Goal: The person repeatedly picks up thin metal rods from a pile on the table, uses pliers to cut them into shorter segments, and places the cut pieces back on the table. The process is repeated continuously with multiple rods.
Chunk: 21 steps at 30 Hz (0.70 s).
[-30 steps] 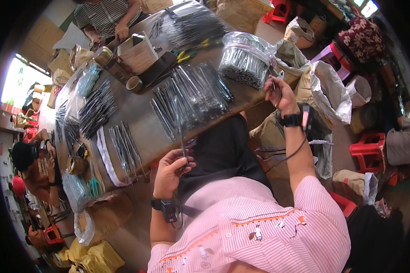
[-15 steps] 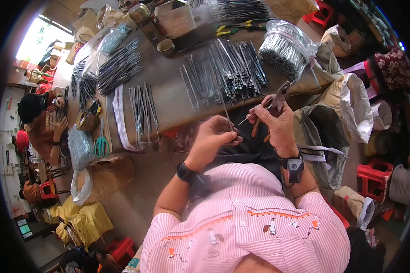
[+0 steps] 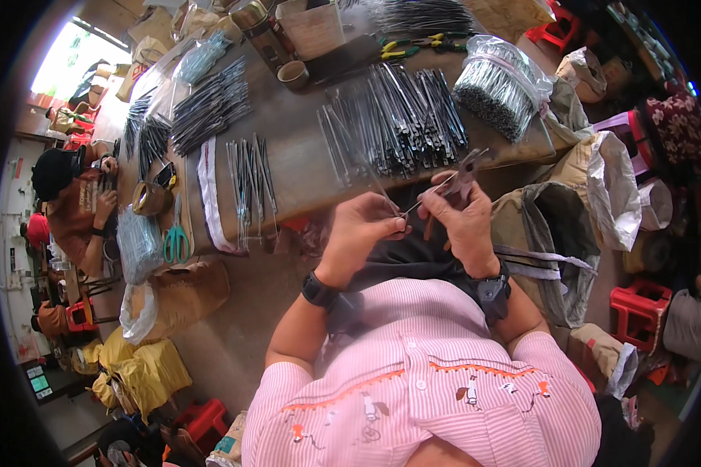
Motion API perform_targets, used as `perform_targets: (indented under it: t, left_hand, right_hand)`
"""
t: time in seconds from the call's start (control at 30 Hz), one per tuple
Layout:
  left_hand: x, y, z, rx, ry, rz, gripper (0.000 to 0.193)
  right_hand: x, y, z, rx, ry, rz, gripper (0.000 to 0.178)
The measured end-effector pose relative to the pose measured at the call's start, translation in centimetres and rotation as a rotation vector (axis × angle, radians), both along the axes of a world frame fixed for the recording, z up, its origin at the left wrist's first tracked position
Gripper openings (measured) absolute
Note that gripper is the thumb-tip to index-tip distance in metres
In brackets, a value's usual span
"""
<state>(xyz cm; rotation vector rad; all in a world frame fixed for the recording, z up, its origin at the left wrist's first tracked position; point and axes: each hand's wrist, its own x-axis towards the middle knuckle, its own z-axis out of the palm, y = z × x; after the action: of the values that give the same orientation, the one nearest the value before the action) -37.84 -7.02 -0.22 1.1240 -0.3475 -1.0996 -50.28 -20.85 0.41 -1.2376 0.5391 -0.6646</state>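
My left hand is closed, pinching a thin metal rod that slants up toward the table edge. My right hand is wrapped round a pair of pliers, jaws pointing up and to the right. A short thin wire runs from the right fingers to the left fingertips, meeting the rod's lower end there. Both hands are above my lap, just off the table's near edge. Beyond them lies a wide row of dark metal rods, with a smaller group of rods to its left.
A plastic-wrapped bundle of silvery wires lies at the right of the table. Other pliers, a cup and teal scissors lie around. Open sacks stand right. Another person works at the far left.
My right hand has moved slightly left and down, bringing the wire against the rod's end at my left fingertips. The pliers have tilted further right. The whole view has shifted a little.
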Motion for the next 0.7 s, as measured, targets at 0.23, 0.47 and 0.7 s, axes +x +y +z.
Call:
perform_targets:
  t: [0.23, 0.47, 0.7]
  left_hand:
    - [-0.4, 0.3, 0.3, 0.049, -0.03, -0.099, 0.023]
    - [-0.6, 0.0, 1.3, 0.113, -0.063, -0.315, 0.028]
    - [-1.2, -0.5, 2.3, 0.017, 0.225, -0.175, 0.021]
  right_hand:
    - [0.0, -2.5, 0.8, 0.044, -0.016, -0.032, 0.02]
    - [-0.3, -2.2, -0.7, 0.201, 0.063, 0.137, 0.021]
    - [0.3, -1.9, -0.6, 0.198, 0.111, 0.137, 0.017]
